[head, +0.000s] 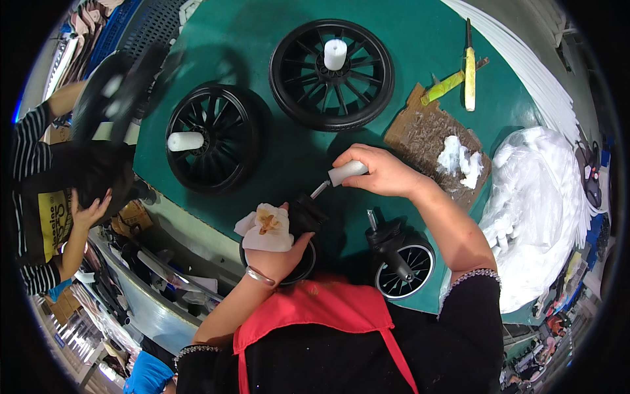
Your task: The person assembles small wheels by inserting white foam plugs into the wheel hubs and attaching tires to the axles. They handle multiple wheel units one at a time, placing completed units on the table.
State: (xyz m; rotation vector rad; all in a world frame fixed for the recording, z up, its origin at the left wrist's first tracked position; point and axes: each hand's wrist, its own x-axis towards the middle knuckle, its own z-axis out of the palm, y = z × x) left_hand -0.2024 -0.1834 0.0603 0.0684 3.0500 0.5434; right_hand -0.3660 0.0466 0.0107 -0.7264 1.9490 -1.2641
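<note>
My right hand (386, 170) pinches a white foam sleeve (344, 173) between thumb and fingers. The sleeve's lower end meets the tip of a bare metal stem (320, 189). That stem rises at a slant from a small black caster wheel assembly (307, 214). Around the assembly's black housing is my left hand (278, 263), with a stained white cloth (269, 230) lying over its fingers. The hand and cloth partly hide the wheel. A second caster wheel assembly (389, 241), with its stem pointing up, stands near the table edge to the right.
Two large black spoked wheels (290, 93) (248, 147) lie on the green table (231, 29), foam sleeves at their hubs. A grease-smeared cardboard piece (413, 128), yellow-handled tools (470, 79) and a plastic bag (531, 207) are rightward. At left, a co-worker's hands (88, 209) handle blurred wheels.
</note>
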